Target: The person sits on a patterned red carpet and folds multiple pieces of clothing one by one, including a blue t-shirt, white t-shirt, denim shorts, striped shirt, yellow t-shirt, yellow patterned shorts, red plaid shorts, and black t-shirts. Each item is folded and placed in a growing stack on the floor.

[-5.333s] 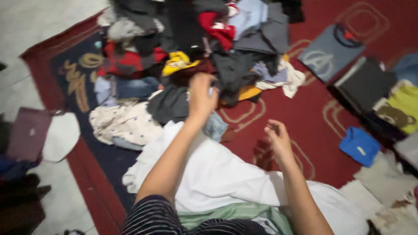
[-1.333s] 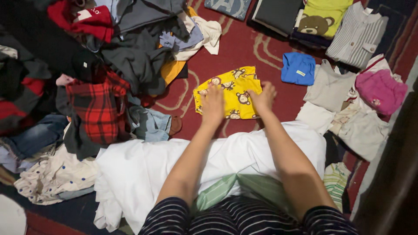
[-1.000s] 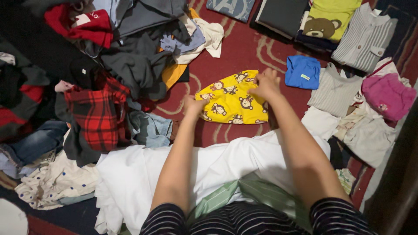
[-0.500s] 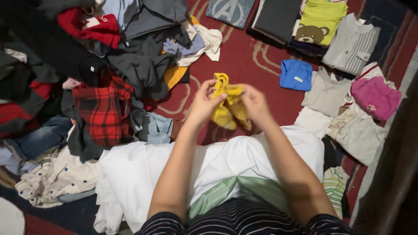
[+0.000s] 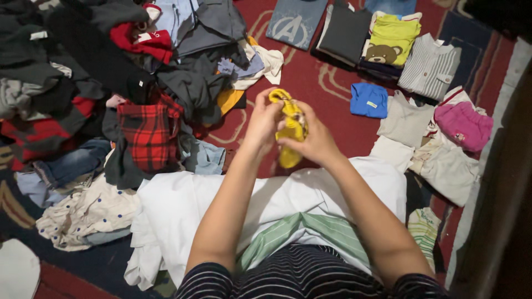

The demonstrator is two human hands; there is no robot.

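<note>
I see my 2 hands raised over the red rug (image 5: 310,83), both clenched on 1 bunched yellow garment (image 5: 292,124) — left hand (image 5: 265,123) on its upper end, right hand (image 5: 315,143) wrapped round the middle. It hangs above the white cloth (image 5: 233,199) on my lap, with a clothes pile (image 5: 138,83) to the left and a blue shirt (image 5: 369,100) folded to the right.

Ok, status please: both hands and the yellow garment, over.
Left hand and right hand both gripping the bunched yellow garment, lifted off the red carpet. Nothing blocking.
</note>
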